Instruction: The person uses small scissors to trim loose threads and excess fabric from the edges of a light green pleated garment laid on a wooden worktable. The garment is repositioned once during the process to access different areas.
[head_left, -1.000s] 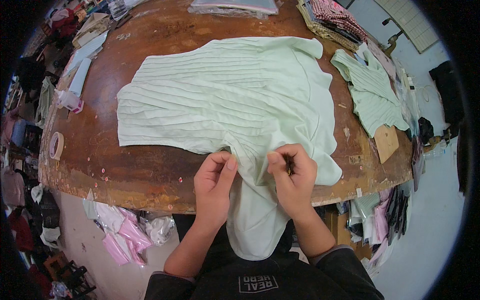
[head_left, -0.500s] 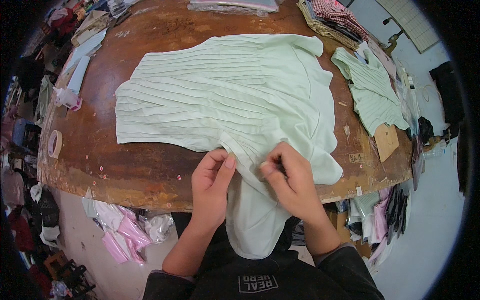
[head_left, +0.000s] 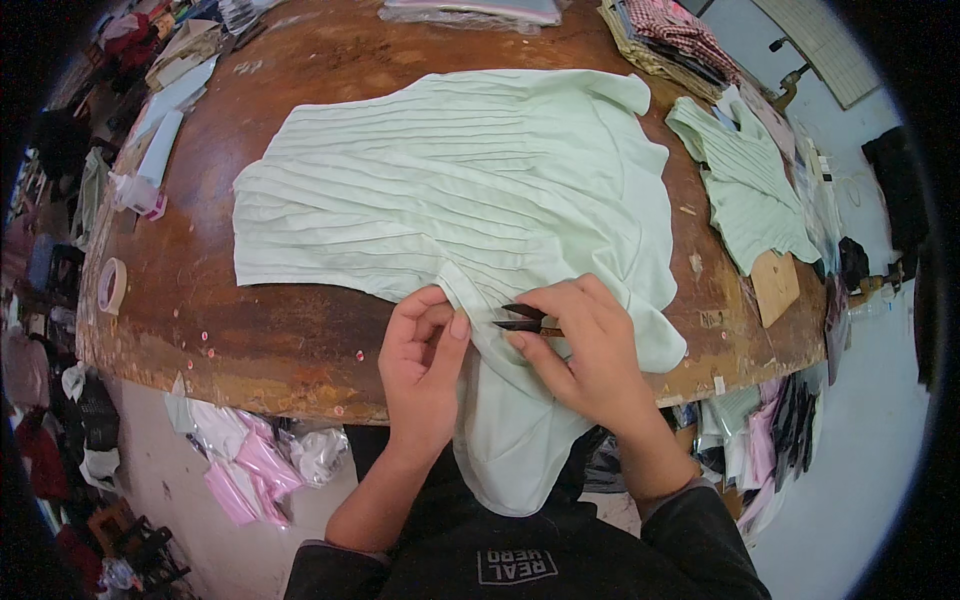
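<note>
A pale green pleated garment (head_left: 400, 200) lies spread across the brown table, one part of it hanging over the near edge toward me. My left hand (head_left: 425, 355) pinches a folded band of the fabric between thumb and fingers. In my right hand (head_left: 585, 350) is a pair of thread snips (head_left: 522, 318) with dark blades spread apart. The blades point left, close to the band that my left hand holds. Whether a thread lies between them is too small to tell.
On the table's left are a roll of tape (head_left: 111, 286), a small plastic bottle (head_left: 138, 195) and a pale blue roll (head_left: 160, 148). A second green pleated piece (head_left: 750, 180) lies at the right, near a stack of folded cloth (head_left: 670, 40). Bagged pink garments (head_left: 250, 465) sit below the table's edge.
The snips' dark blades now show in my right hand, where they were hidden before. That hand's fingers have spread around them. My left hand keeps its pinch on the band.
</note>
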